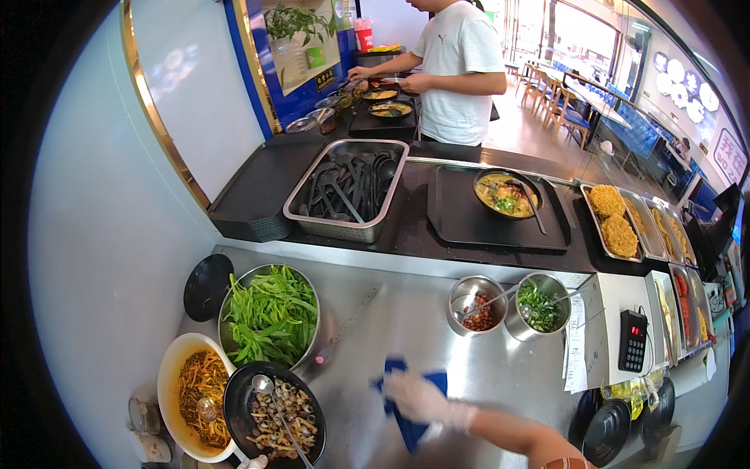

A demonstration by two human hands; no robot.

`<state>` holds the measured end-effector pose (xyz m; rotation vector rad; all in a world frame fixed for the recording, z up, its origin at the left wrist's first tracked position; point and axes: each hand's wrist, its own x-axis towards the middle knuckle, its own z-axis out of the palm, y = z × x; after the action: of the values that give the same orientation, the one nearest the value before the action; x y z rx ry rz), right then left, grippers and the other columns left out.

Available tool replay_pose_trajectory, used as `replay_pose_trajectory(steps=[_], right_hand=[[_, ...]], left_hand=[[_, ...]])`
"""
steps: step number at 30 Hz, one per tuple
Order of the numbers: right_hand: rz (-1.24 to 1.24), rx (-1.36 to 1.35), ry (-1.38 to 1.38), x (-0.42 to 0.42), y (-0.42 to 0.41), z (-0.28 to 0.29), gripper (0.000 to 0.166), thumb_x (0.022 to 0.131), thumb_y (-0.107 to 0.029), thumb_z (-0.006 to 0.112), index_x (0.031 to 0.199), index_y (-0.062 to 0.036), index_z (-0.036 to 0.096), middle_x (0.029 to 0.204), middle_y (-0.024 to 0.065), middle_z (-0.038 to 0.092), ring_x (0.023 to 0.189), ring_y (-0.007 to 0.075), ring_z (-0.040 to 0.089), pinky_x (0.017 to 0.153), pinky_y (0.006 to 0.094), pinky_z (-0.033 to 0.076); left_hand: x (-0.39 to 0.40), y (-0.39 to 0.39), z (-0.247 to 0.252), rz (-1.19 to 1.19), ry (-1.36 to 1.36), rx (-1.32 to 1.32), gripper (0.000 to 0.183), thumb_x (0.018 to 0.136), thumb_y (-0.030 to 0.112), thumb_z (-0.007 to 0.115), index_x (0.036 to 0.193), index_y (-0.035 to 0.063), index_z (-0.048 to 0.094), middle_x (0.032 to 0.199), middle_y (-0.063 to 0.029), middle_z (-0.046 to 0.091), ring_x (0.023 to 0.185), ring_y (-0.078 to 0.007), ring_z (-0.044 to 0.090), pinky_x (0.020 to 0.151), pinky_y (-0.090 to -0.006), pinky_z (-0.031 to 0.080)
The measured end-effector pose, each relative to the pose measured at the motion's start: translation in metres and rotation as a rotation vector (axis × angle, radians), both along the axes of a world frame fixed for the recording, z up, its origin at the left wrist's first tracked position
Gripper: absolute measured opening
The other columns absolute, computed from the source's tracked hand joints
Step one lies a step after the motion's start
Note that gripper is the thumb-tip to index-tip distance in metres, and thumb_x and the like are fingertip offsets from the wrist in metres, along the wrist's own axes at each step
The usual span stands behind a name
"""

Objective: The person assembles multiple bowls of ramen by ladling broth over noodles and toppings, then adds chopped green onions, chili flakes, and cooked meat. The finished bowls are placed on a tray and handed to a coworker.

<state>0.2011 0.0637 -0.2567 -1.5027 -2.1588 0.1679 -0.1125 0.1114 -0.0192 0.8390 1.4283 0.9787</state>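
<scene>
My right hand [417, 398], in a thin pale glove, presses a folded dark blue cloth [413, 431] onto the stainless steel counter [375, 328]. Only the gloved fingers of my left hand [253, 463] show at the bottom edge, gripping the near rim of a black bowl [235, 404]. Snails [287, 410] and pale strips fill that bowl, along with a metal spoon. The bowl overlaps a white bowl [170, 375] of orange shreds, which has a ladle in it. Behind them, a steel pot [318, 316] holds cut leafy greens [272, 316].
Steel cups of peanuts [480, 319] and chopped scallions [536, 311] stand at the back. Above, the ledge carries stacked trays [263, 187], a spoon bin [375, 231] and a noodle bowl [505, 196]. A keypad device [633, 340] is at right. Another person [460, 76] works beyond.
</scene>
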Motion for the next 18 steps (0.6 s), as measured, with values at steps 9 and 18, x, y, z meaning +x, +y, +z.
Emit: replay_pose_trajectory(steps=[9,18], right_hand=[[-0.797,-0.004,0.066,0.038,0.078,0.000,0.057,0.083,-0.026,0.060,0.133,-0.0014,0.050,0.142,0.0196,0.043,0.134,0.0357,0.037,0.112,0.0465,0.028],[-0.848,-0.231,-0.009,0.039,-0.068,0.012,0.059,0.086,-0.033,0.056,0.136,-0.0021,0.047,0.145,0.0205,0.039,0.138,0.0349,0.032,0.115,0.0490,0.017]], left_hand=[[0.048,0.031,-0.100,-0.160,-0.154,0.036,0.042,0.076,0.008,0.056,0.116,-0.0040,0.056,0.107,-0.0096,0.064,0.093,-0.0232,0.064,0.081,-0.0392,0.053],[0.169,0.057,-0.175,-0.308,-0.218,-0.145,0.020,0.083,0.006,0.057,0.100,-0.0027,0.057,0.099,-0.0128,0.062,0.087,-0.0265,0.061,0.075,-0.0459,0.055]])
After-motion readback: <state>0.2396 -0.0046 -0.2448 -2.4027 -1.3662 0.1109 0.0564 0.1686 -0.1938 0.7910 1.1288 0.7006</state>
